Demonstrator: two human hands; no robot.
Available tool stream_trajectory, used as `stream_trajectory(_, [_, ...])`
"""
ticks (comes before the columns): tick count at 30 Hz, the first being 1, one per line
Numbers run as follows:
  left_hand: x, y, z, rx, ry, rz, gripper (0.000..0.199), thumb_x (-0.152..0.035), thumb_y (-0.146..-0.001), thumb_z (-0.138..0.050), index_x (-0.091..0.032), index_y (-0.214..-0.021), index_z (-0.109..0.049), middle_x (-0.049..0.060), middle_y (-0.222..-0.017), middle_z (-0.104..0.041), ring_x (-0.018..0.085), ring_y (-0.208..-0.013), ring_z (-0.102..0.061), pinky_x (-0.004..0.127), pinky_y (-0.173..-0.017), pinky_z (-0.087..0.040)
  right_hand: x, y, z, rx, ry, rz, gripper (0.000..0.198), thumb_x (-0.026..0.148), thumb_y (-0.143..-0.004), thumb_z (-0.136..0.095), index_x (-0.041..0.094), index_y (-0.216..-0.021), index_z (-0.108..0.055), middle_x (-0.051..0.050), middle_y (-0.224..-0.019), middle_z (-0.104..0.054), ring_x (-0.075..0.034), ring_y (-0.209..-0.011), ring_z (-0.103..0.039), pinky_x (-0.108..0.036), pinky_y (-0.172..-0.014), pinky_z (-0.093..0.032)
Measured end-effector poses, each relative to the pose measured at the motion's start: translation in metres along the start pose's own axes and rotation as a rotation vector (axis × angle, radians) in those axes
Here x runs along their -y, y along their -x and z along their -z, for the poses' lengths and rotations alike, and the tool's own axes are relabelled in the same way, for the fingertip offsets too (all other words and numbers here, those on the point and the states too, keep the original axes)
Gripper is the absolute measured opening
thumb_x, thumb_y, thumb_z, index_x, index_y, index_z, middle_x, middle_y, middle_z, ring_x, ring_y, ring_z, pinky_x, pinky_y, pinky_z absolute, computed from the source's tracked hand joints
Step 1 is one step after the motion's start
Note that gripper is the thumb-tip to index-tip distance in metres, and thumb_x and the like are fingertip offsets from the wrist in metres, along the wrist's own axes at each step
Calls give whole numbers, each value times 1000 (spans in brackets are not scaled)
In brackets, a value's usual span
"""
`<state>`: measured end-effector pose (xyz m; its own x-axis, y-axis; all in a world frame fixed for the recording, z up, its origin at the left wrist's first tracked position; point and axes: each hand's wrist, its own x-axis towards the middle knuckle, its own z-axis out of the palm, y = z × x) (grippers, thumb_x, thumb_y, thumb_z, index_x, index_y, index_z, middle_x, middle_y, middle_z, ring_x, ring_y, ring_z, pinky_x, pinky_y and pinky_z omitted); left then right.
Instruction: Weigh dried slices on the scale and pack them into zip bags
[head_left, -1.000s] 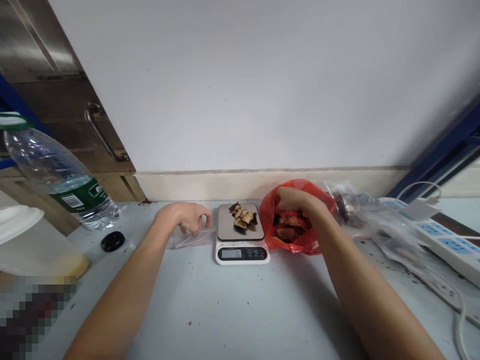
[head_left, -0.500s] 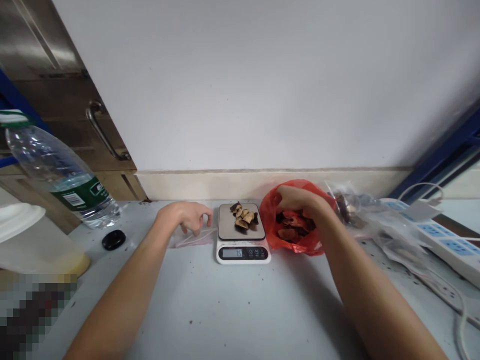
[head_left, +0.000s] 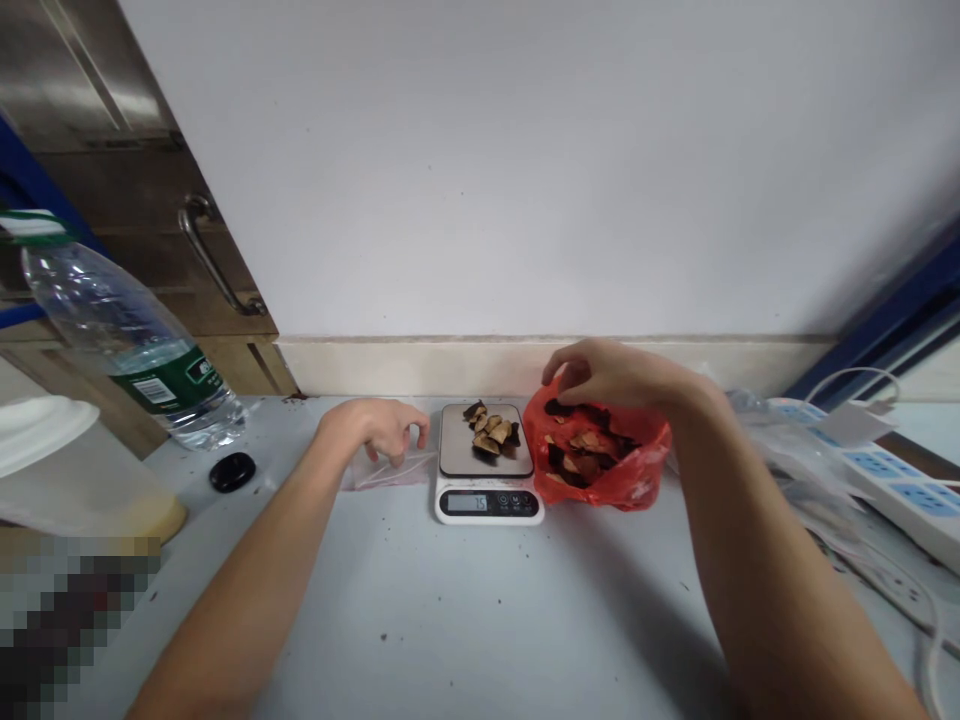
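Observation:
A white digital kitchen scale [head_left: 489, 505] stands in the middle with several dried brown slices [head_left: 491, 434] on its plate; its display reads 75 or 7.5, the point being too small to make out. To its right, a red plastic bag [head_left: 600, 495] lies open with more dark dried slices [head_left: 589, 465] inside. My right hand [head_left: 615, 372] is over the bag's back rim, thumb and fingers closed on a dark dried slice [head_left: 557, 407]. Left of the scale, my left hand [head_left: 382, 428] hovers with loosely bent, parted fingers above a flat clear zip bag [head_left: 386, 474], holding nothing.
A water bottle [head_left: 161, 385], a white-lidded plastic tub [head_left: 75, 480] and a black oval object [head_left: 232, 471] stand at left. Clear plastic bags [head_left: 795, 450] and a white power strip [head_left: 907, 490] with cables lie at right. A pale wall [head_left: 525, 180] rises behind the table.
My right hand has risen from inside the red bag to its back rim, with a dark slice at its fingertips. The left hand and scale reading look the same.

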<state>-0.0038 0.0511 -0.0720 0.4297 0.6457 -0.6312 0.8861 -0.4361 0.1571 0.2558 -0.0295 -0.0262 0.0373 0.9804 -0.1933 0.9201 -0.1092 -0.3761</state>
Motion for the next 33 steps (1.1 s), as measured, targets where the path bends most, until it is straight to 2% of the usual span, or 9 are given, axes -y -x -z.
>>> stream_trajectory(4, [1, 0, 0, 4, -14, -15, 56, -15, -53, -57, -25, -108, -59, 2, -101, -68, 16, -70, -63, 21, -51, -48, 17, -8, -15, 46, -135, 141, 28, 13, -76, -65, 20, -103, -72, -4, -99, -79, -17, -81, -71, -21, -66, -51])
stream_trajectory(9, [4, -1, 1, 11, -29, 3, 55, -15, -50, -57, -25, -105, -59, 1, -100, -68, 16, -67, -64, 22, -50, -44, 24, -25, -35, 83, -204, 161, 25, 11, -79, -65, 18, -102, -71, -7, -100, -79, -17, -82, -72, -21, -65, -51])
stream_trajectory(13, [2, 2, 2, 4, 14, 10, 52, -14, -48, -56, -24, -98, -58, 0, -97, -68, 16, -67, -65, 22, -53, -45, 18, -22, -28, -14, -144, 139, 18, 14, -83, -62, 18, -98, -72, -6, -99, -79, -17, -85, -72, -22, -69, -52])
stream_trajectory(16, [-1, 4, 2, -11, 38, 19, 48, -14, -47, -55, -23, -94, -56, -1, -91, -66, 16, -63, -64, 23, -52, -44, 13, -13, -16, -53, -23, 80, 18, 16, -82, -61, 19, -94, -74, -5, -94, -78, -18, -81, -70, -23, -66, -50])
stream_trajectory(19, [-4, 5, 1, -16, 47, 33, 45, -14, -46, -53, -24, -90, -56, -3, -83, -65, 17, -62, -63, 25, -52, -44, 8, -5, -10, -16, 47, 21, 21, 18, -79, -61, 21, -93, -76, -4, -91, -77, -18, -77, -69, -24, -61, -48])
stream_trajectory(23, [-5, 8, 2, -30, 46, 27, 43, -12, -45, -49, -24, -86, -56, -5, -74, -65, 17, -61, -61, 25, -51, -42, -1, -2, -10, 100, 164, -25, 21, 16, -72, -61, 24, -85, -76, -2, -79, -75, -20, -73, -69, -26, -57, -46])
stream_trajectory(26, [-3, 13, 5, -91, 8, -20, 39, -10, -46, -47, -23, -81, -56, -5, -70, -65, 17, -63, -60, 23, -50, -39, -3, -3, -11, 105, 156, 45, 22, 18, -72, -62, 25, -87, -76, -2, -88, -76, -20, -77, -69, -26, -58, -46])
stream_trajectory(29, [2, 21, 10, -232, -10, -107, 32, -9, -51, -47, -23, -78, -57, -4, -70, -65, 16, -65, -59, 22, -54, -40, 6, -5, -14, 33, 82, 163, 18, 18, -77, -62, 23, -91, -74, -3, -91, -76, -18, -77, -69, -24, -60, -47])
stream_trajectory(33, [4, 35, 16, -447, 70, -239, 22, -15, -61, -50, -22, -81, -54, -3, -70, -65, 15, -65, -61, 22, -58, -43, 25, -8, -26, -27, -136, 463, 22, 18, -90, -56, 21, -106, -69, -3, -87, -75, -16, -75, -68, -25, -67, -50])
